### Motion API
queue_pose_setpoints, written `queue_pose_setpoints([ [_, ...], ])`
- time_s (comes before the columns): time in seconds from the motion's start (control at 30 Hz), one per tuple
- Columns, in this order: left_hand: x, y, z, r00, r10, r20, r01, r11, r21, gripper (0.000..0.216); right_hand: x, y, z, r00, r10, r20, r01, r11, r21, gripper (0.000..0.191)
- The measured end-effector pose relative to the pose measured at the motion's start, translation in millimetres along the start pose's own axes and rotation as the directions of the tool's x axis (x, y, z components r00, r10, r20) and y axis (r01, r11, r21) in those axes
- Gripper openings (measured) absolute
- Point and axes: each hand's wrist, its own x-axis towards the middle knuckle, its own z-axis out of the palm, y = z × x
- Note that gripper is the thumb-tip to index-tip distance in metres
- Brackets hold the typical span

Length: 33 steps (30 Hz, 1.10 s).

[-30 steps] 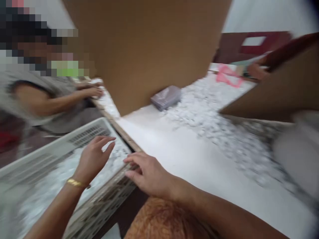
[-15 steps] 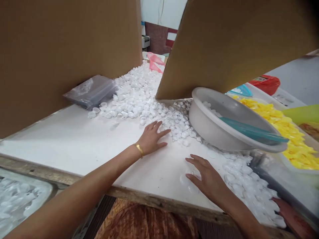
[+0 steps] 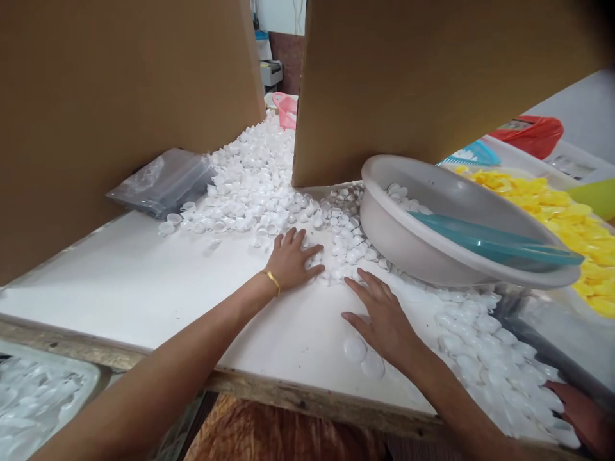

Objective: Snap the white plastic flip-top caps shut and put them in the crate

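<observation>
My left hand [image 3: 294,260], with a gold bracelet [image 3: 273,282] at the wrist, is spread palm down at the near edge of a heap of small white plastic caps [image 3: 250,182]. Its fingertips touch or hover just over the nearest caps. My right hand [image 3: 384,314] is over the white tabletop with fingers apart and nothing in them, its fingertips close to the heap's near right edge. Two flat, translucent white discs [image 3: 364,357] lie on the table just below that hand. To its right is a pile of larger white pieces [image 3: 485,358].
A tilted grey basin [image 3: 423,246] holds white caps and a teal tray-like piece [image 3: 500,242]. Cardboard panels [image 3: 125,77] stand left and right. A plastic-wrapped packet [image 3: 166,180], yellow pieces [image 3: 552,211], a pink scoop [image 3: 286,110] and a crate [image 3: 91,374] are around.
My right hand has moved forward, toward the caps, uncovering the two discs. The left hand has shifted slightly and stays spread by the heap. The view has turned a little.
</observation>
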Motion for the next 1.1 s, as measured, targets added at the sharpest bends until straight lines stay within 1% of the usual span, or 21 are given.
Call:
queue_pose_setpoints([
  [0.07, -28, 3, -7, 0.999, 0.017, -0.033, -0.018, 1.000, -0.019, 0.051, 3, -4, 3, 0.999, -0.051, 0.006, 0.051, 0.999, 0.000, 0.052],
  [0.13, -52, 1, -15, 0.996, -0.002, -0.090, -0.001, 0.999, -0.037, 0.048, 5, -11, 6, 0.995, -0.098, -0.004, 0.098, 0.995, -0.010, 0.051],
  [0.2, -73, -5, -24, 0.981, -0.098, -0.169, 0.087, 0.994, -0.071, 0.043, 5, -19, 8, 0.989, -0.146, -0.019, 0.146, 0.989, -0.015, 0.050],
  [0.3, -102, -18, -34, 0.919, -0.298, -0.256, 0.265, 0.952, -0.155, 0.032, 5, -34, 12, 0.976, -0.215, -0.027, 0.216, 0.976, 0.012, 0.047],
  [0.33, -110, -20, -36, 0.902, -0.345, -0.258, 0.304, 0.934, -0.186, 0.029, 5, -37, 14, 0.973, -0.228, -0.025, 0.228, 0.973, 0.024, 0.045],
  [0.37, -118, -21, -38, 0.898, -0.371, -0.236, 0.323, 0.921, -0.218, 0.026, 6, -40, 16, 0.972, -0.232, -0.021, 0.233, 0.972, 0.032, 0.042],
  [0.4, -125, -19, -39, 0.905, -0.378, -0.194, 0.328, 0.912, -0.248, 0.024, 7, -41, 18, 0.973, -0.230, -0.017, 0.231, 0.972, 0.035, 0.038],
  [0.47, -134, -12, -38, 0.933, -0.349, -0.092, 0.310, 0.906, -0.290, 0.020, 14, -40, 22, 0.975, -0.223, -0.010, 0.223, 0.974, 0.032, 0.032],
  [0.53, -137, -2, -35, 0.956, -0.292, -0.016, 0.276, 0.919, -0.282, 0.021, 22, -35, 24, 0.976, -0.219, -0.020, 0.219, 0.976, 0.014, 0.032],
  [0.63, -135, 8, -28, 0.970, -0.240, 0.032, 0.241, 0.954, -0.175, 0.026, 31, -33, 18, 0.976, -0.210, -0.061, 0.208, 0.977, -0.040, 0.033],
  [0.7, -135, 9, -27, 0.973, -0.222, 0.065, 0.228, 0.969, -0.091, 0.024, 30, -38, 10, 0.973, -0.213, -0.085, 0.209, 0.976, -0.055, 0.033],
  [0.8, -140, 8, -34, 0.968, -0.227, 0.111, 0.230, 0.973, -0.011, 0.021, 16, -49, 3, 0.963, -0.260, -0.069, 0.260, 0.966, -0.001, 0.029],
  [0.87, -145, 9, -41, 0.965, -0.238, 0.106, 0.239, 0.971, 0.005, 0.024, 3, -51, 2, 0.963, -0.266, -0.035, 0.267, 0.963, 0.032, 0.025],
  [0.9, -147, 12, -44, 0.969, -0.225, 0.097, 0.226, 0.974, -0.001, 0.027, -3, -50, 2, 0.968, -0.249, -0.024, 0.250, 0.968, 0.034, 0.024],
  [0.97, -147, 20, -46, 0.983, -0.160, 0.091, 0.163, 0.986, -0.024, 0.029, -14, -43, 3, 0.983, -0.184, -0.020, 0.184, 0.983, 0.012, 0.022],
  [1.03, -144, 31, -43, 0.990, -0.082, 0.115, 0.085, 0.996, -0.019, 0.019, -22, -33, 4, 0.993, -0.120, -0.016, 0.119, 0.993, -0.019, 0.023],
  [1.07, -141, 37, -41, 0.990, -0.062, 0.130, 0.064, 0.998, -0.005, 0.016, -25, -29, 4, 0.995, -0.100, -0.011, 0.100, 0.995, -0.030, 0.024],
  [1.1, -138, 41, -39, 0.988, -0.063, 0.139, 0.063, 0.998, 0.001, 0.019, -27, -26, 4, 0.996, -0.094, -0.001, 0.094, 0.995, -0.034, 0.026],
])
